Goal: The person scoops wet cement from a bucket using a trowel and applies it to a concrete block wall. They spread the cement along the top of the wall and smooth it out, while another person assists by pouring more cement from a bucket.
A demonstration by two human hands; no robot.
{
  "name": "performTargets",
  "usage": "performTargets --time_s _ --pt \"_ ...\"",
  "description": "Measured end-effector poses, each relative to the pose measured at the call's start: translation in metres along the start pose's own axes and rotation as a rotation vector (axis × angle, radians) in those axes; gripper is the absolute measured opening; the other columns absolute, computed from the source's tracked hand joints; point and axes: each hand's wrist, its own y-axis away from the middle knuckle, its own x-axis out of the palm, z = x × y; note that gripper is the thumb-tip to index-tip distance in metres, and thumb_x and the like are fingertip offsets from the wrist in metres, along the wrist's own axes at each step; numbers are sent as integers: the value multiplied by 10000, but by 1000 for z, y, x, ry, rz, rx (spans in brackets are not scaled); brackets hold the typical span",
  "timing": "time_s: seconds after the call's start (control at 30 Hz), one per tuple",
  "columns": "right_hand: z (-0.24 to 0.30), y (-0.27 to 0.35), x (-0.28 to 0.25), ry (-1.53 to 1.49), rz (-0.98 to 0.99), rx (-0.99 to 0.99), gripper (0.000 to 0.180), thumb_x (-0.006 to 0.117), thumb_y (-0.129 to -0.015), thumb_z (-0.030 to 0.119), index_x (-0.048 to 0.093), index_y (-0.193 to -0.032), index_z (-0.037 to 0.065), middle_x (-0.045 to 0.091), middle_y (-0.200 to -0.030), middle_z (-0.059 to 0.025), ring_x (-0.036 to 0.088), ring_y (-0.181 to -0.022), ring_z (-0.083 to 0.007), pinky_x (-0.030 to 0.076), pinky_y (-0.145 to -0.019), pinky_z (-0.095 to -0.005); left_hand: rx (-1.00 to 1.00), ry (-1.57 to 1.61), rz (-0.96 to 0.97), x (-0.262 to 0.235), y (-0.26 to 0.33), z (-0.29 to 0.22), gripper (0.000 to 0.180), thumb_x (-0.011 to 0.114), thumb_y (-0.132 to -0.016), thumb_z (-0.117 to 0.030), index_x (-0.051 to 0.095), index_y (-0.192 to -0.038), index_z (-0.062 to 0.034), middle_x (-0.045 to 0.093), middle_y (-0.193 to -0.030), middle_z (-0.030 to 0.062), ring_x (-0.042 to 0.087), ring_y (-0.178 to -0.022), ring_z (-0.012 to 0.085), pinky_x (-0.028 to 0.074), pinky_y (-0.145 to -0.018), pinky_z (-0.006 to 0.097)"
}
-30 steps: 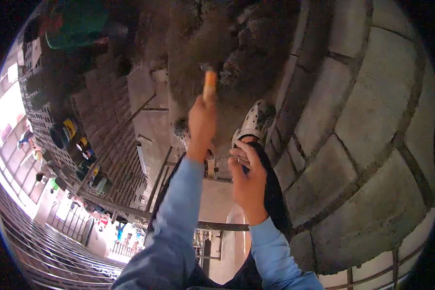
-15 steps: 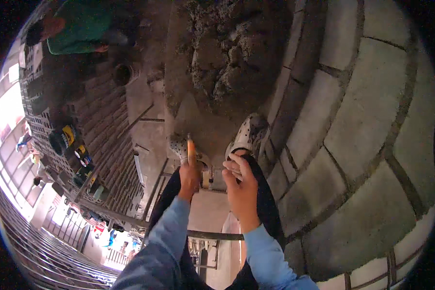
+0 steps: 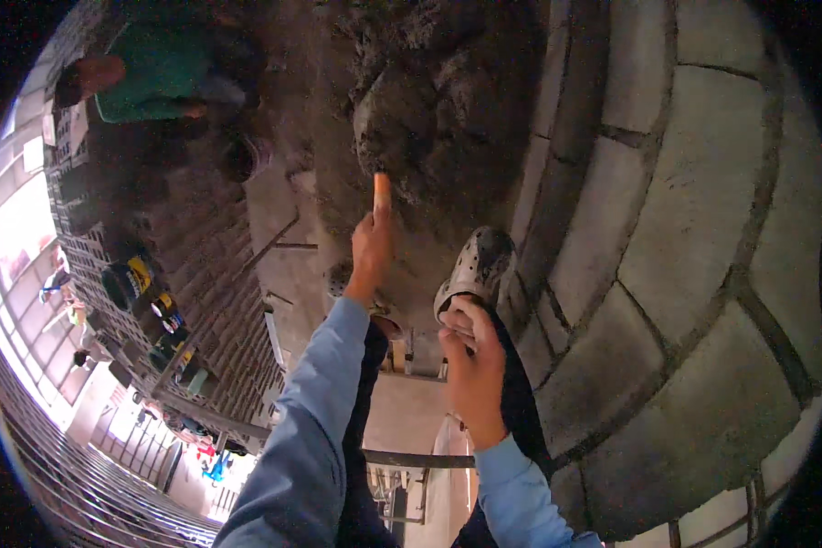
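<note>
Big gray blocks (image 3: 685,192) with dark lines between them bend along my right side, lumpy gray mush (image 3: 429,100) lies up ahead, and a person in a green top (image 3: 155,68) is off to the left. My right shoe (image 3: 475,269) is closer to me than the mush, and my right hand (image 3: 477,365) is near it with bent fingers, but I can't tell if they hold anything. My left hand (image 3: 372,251) is wrapped around an orange handle (image 3: 381,189), which points at the mush's near edge.
</note>
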Motion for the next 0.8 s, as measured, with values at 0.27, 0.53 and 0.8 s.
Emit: performTargets --time_s 0.27,0.53,0.8 --pt "-46 -8 -1 -151 -137 -24 332 591 -999 230 598 -1279 52 677 -1169 -124 651 -1069 -195 498 -929 -346 -63 33 96 -41 83 -47 580 455 -1039 -565 634 -934 -23 554 -635 43 537 -503 160 413 -481 349" --pt "-2 28 2 -406 -199 76 470 545 -973 345 592 -1325 37 675 -1198 -105 644 -1113 -225 472 -977 -380 -147 49 227 -98 157 -99 584 475 -1040 -538 615 -1184 11 545 -588 48 538 -465 159 458 -454 334" --pt "97 -20 -32 -715 13 -187 691 428 -1046 526 382 -1534 40 458 -1526 -179 437 -1413 -307 350 -1174 -438 -115 -55 247 -175 297 -189 636 481 -1016 -581 602 -1186 20 569 -618 57 589 -509 164 474 -478 353"
